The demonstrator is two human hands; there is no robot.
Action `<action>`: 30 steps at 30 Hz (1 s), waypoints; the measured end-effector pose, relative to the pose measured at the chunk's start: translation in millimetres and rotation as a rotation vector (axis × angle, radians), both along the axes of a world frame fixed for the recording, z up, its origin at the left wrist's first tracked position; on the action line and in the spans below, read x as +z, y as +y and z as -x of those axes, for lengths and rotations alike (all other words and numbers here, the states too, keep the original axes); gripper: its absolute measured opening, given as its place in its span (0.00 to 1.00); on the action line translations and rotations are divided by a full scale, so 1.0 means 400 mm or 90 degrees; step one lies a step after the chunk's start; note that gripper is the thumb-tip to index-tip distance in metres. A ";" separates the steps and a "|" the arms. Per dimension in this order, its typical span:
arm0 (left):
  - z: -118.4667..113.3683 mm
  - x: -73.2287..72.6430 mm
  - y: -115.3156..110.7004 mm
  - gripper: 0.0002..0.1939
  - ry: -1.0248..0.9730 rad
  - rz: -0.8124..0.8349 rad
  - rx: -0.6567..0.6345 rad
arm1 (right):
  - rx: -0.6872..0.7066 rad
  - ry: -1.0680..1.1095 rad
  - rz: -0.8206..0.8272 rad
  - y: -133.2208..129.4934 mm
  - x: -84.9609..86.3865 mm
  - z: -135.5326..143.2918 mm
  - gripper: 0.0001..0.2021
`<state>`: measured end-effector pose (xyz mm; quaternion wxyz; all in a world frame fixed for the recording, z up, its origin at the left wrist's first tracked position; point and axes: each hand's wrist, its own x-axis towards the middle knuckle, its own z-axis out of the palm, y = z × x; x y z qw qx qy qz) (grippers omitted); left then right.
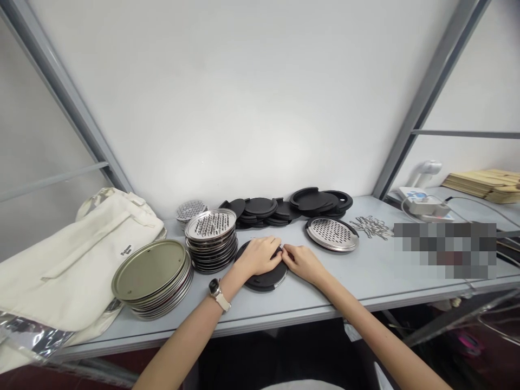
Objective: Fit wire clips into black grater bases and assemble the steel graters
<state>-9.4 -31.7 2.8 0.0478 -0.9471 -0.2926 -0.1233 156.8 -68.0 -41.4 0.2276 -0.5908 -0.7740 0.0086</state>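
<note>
My left hand (262, 255) grasps 1 black disc (261, 281); beside those fingers, my right hand (302, 262) pinches I can't tell what at its edge.

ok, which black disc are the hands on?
The front disc, under the left hand with the right hand at its edge; the other black discs lie piled behind.
</note>
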 end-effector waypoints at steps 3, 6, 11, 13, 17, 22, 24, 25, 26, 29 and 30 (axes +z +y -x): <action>0.000 0.000 0.000 0.07 0.001 0.010 0.000 | 0.000 0.001 -0.006 0.002 -0.002 -0.001 0.14; 0.000 -0.001 0.001 0.07 -0.002 0.013 -0.001 | 0.002 0.001 -0.012 0.003 -0.003 -0.001 0.14; 0.001 -0.004 0.002 0.07 -0.007 0.004 -0.008 | 0.002 0.001 -0.016 0.000 0.000 -0.001 0.14; 0.001 -0.004 0.002 0.07 -0.008 -0.001 -0.008 | 0.001 0.000 -0.016 -0.001 0.002 -0.001 0.14; 0.001 -0.003 0.002 0.07 -0.002 0.005 -0.001 | 0.004 -0.003 -0.017 -0.001 0.003 -0.001 0.14; 0.001 -0.003 0.001 0.07 -0.005 0.006 0.001 | 0.001 0.003 -0.014 -0.004 0.007 0.002 0.14; 0.002 -0.004 0.001 0.07 -0.008 0.003 0.003 | 0.003 0.014 -0.008 -0.006 0.009 0.004 0.14; 0.002 -0.004 0.002 0.07 -0.008 0.005 0.006 | 0.005 0.020 -0.004 -0.008 0.010 0.006 0.14; 0.002 -0.004 0.003 0.07 -0.007 0.007 0.012 | 0.006 0.024 0.001 -0.008 0.011 0.007 0.14; 0.002 -0.004 0.004 0.07 -0.007 0.015 0.019 | -0.002 0.022 0.009 -0.008 0.009 0.009 0.14; 0.001 -0.004 0.005 0.07 -0.010 0.015 0.016 | -0.007 0.018 0.009 -0.006 0.007 0.009 0.14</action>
